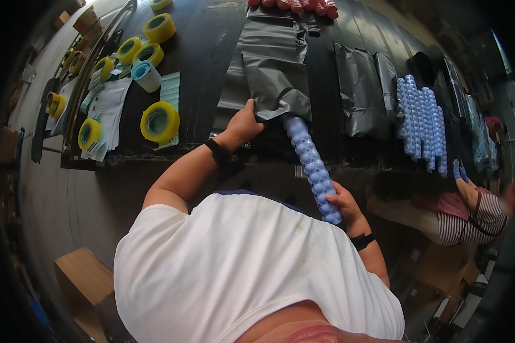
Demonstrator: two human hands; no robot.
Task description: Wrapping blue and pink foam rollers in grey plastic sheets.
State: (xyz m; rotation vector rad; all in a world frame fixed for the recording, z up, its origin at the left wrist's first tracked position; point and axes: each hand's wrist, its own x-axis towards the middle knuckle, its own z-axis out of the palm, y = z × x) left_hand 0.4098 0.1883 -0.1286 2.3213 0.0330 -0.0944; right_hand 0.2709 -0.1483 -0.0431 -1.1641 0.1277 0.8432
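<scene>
My right hand is wrapped round the near end of a long light-blue bumpy roll, covered with rounded knobs under a shiny film. The roll slants away from me, and its far end lies inside the mouth of a grey plastic mailing bag. My left hand pinches the bag's near edge, to the left of the roll. How far the roll reaches inside the bag is hidden. The bag lies on a stack of similar grey bags on the black table.
On the left of the black table are several yellow tape rolls, a pale blue-white roll and papers. Right are filled grey bags and blue bumpy rolls. Red rolls lie far off. A co-worker stands right.
</scene>
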